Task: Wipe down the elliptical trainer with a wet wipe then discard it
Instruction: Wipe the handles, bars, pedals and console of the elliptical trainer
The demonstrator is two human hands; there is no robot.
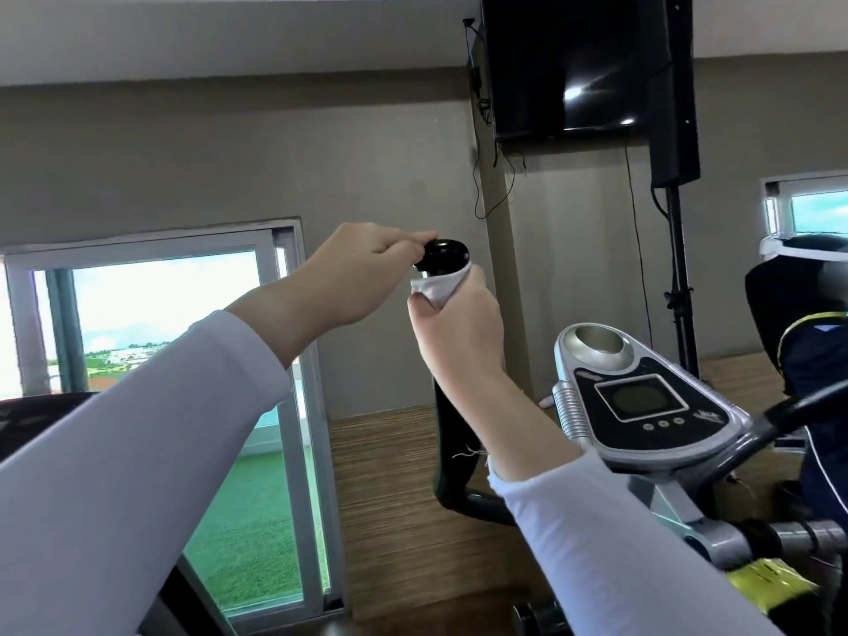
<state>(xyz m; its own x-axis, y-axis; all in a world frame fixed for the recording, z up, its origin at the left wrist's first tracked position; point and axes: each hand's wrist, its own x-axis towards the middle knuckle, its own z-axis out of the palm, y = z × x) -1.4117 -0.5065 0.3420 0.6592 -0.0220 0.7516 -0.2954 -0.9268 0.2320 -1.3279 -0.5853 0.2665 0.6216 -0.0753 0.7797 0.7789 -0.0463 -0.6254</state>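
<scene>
The elliptical trainer's black left handlebar (447, 452) rises in the middle of the view and ends in a rounded black cap (446, 255). My left hand (362, 273) pinches that cap from the left with its fingertips. Just below the cap, my right hand (454, 323) is wrapped around the bar with a white wet wipe (438, 286) pressed between palm and bar. The trainer's silver and black console (642, 401) with a small screen sits to the lower right.
A black TV (578, 62) hangs on the grey wall above, with a speaker on a stand (674, 130) beside it. A sliding glass door (160, 383) is at left. Another dark machine (807, 323) stands at right. Wood floor (390, 488) lies below.
</scene>
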